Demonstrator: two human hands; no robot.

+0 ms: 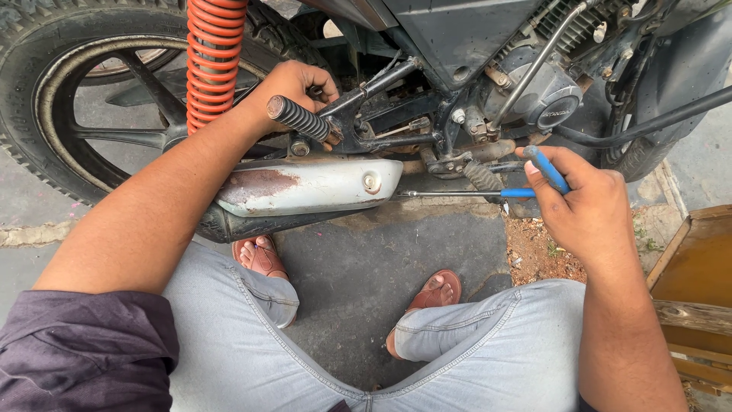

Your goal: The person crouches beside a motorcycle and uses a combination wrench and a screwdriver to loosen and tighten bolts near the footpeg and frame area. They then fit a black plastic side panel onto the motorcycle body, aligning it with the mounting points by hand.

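Note:
A motorcycle stands in front of me, seen from its side. My left hand reaches behind the ribbed black footrest and is closed on a part of the frame there; what it holds is hidden. My right hand is shut on blue-handled pliers whose long metal jaws point left toward the chrome exhaust cover. The cover shows a rust patch on its left part.
An orange coil spring shock hangs at the upper left beside the rear wheel. The engine is at the upper right. A wooden box lies at the right. My sandalled feet rest on the pavement.

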